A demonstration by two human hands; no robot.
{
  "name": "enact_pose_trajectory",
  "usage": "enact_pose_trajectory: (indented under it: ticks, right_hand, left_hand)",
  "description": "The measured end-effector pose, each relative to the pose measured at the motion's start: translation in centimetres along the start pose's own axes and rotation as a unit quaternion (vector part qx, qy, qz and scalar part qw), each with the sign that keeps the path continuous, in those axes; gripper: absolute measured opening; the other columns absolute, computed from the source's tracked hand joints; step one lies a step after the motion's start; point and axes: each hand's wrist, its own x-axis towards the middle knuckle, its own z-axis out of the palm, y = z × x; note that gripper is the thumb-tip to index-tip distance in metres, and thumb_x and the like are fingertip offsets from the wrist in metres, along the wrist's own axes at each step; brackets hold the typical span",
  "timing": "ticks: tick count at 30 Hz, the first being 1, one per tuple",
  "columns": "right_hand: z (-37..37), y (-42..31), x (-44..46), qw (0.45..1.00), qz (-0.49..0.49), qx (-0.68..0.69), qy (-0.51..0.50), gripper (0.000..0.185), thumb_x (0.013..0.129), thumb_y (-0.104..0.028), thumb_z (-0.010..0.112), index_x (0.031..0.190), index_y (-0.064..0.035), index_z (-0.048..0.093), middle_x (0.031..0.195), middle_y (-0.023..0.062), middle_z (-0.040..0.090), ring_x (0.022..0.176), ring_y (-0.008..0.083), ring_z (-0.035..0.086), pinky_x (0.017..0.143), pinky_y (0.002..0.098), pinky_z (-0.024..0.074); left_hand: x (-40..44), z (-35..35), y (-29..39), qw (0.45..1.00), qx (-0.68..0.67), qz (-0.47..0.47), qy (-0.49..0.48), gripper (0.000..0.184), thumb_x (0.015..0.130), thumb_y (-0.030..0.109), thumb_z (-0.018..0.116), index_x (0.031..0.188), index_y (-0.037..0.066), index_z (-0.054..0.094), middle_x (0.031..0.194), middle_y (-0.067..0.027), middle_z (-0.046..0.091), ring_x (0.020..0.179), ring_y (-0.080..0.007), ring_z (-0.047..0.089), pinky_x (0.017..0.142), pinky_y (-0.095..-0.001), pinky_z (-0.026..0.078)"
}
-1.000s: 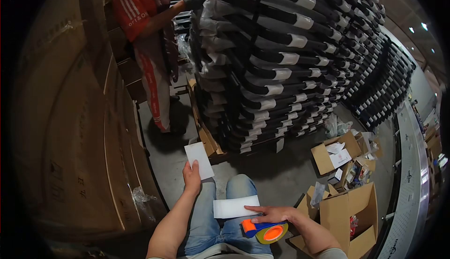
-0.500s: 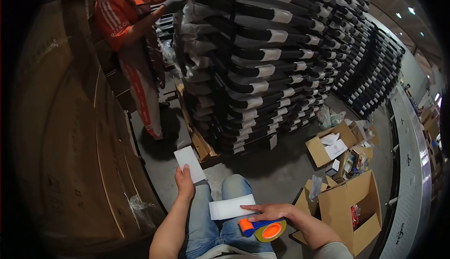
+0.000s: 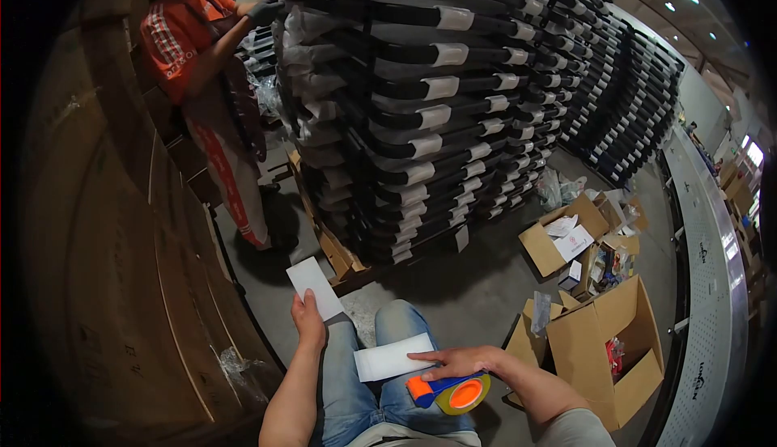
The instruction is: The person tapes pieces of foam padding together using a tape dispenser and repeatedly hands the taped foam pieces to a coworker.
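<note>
My left hand (image 3: 310, 319) pinches a flat white rectangular piece (image 3: 316, 287), thumb on top, beyond my left knee. Across my thighs lies a second flat white piece (image 3: 394, 357), smooth and pale; whether it is foam or card I cannot tell. My right hand (image 3: 463, 362) rests over a tape dispenser (image 3: 441, 388) with a blue body, an orange front and a yellow roll on an orange hub. Its index finger reaches onto the right end of the second white piece. The grip on the dispenser is partly hidden beneath the palm.
Tall stacks of black curved parts with white wraps (image 3: 437, 119) stand ahead. A gloved co-worker (image 3: 202, 67) in orange stands at their left. Large cardboard boxes (image 3: 105, 245) line my left. At right are an open carton (image 3: 579, 350), smaller boxes (image 3: 550, 253) and a metal rail (image 3: 712, 309).
The view has turned a little, so the stacks and co-worker sit further left. Both hands keep nearly the same pose on the white pieces and the tape dispenser.
</note>
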Motion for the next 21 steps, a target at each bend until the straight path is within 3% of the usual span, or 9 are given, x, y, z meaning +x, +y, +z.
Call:
enact_pose_trajectory:
  ticks: [6,9,12,14,21]
  right_hand:
    - [0.1,0.1,-0.1,1.000,-0.021,-0.003,0.012,0.083,0.101,-0.064,0.054,0.167,-0.0229,0.024,0.162,0.0231,0.039,0.150,0.0358,0.039,0.122,0.0367,0.0309]
    - [-0.1,-0.7,-0.4,1.000,-0.011,0.004,0.015,0.076,0.104,-0.053,0.057,0.166,-0.0231,0.025,0.161,0.0215,0.041,0.148,0.0319,0.040,0.121,0.0352,0.0310]
    - [-0.2,-1.0,-0.5,1.000,0.013,-0.015,0.010,0.077,0.104,-0.054,0.057,0.166,-0.0229,0.025,0.161,0.0215,0.041,0.148,0.0322,0.041,0.121,0.0354,0.0315]
    - [0.0,0.0,0.0,1.000,-0.016,-0.020,0.012,0.083,0.100,-0.067,0.052,0.166,-0.0255,0.024,0.162,0.0238,0.040,0.149,0.0383,0.039,0.122,0.0392,0.0317]
    - [0.0,-1.0,-0.6,1.000,-0.004,-0.016,0.006,0.083,0.100,-0.067,0.053,0.166,-0.0245,0.026,0.161,0.0215,0.042,0.148,0.0356,0.042,0.121,0.0375,0.0326]
  left_hand:
    - [-0.3,0.4,0.7,1.000,0.006,0.000,0.002,0.026,0.108,0.023,0.053,0.119,0.001,0.061,0.109,-0.0056,0.069,0.096,-0.0135,0.063,0.089,-0.0295,0.050]
    - [-0.3,0.7,0.8,1.000,-0.005,0.005,0.003,0.025,0.108,0.023,0.053,0.119,0.001,0.061,0.108,-0.0054,0.069,0.095,-0.0133,0.063,0.088,-0.0292,0.050]
    - [-0.3,0.6,0.8,1.000,-0.015,0.005,0.004,0.024,0.108,0.022,0.053,0.119,0.001,0.061,0.108,-0.0052,0.069,0.095,-0.0132,0.063,0.088,-0.0291,0.050]
    - [-0.3,0.6,0.9,1.000,-0.013,0.004,0.006,0.024,0.108,0.022,0.053,0.119,0.001,0.061,0.108,-0.0051,0.069,0.095,-0.0131,0.063,0.088,-0.0290,0.050]
    - [-0.3,0.6,0.3,1.000,-0.025,0.005,0.003,0.024,0.108,0.021,0.053,0.119,0.002,0.062,0.108,-0.0045,0.070,0.096,-0.0120,0.063,0.089,-0.0284,0.050]
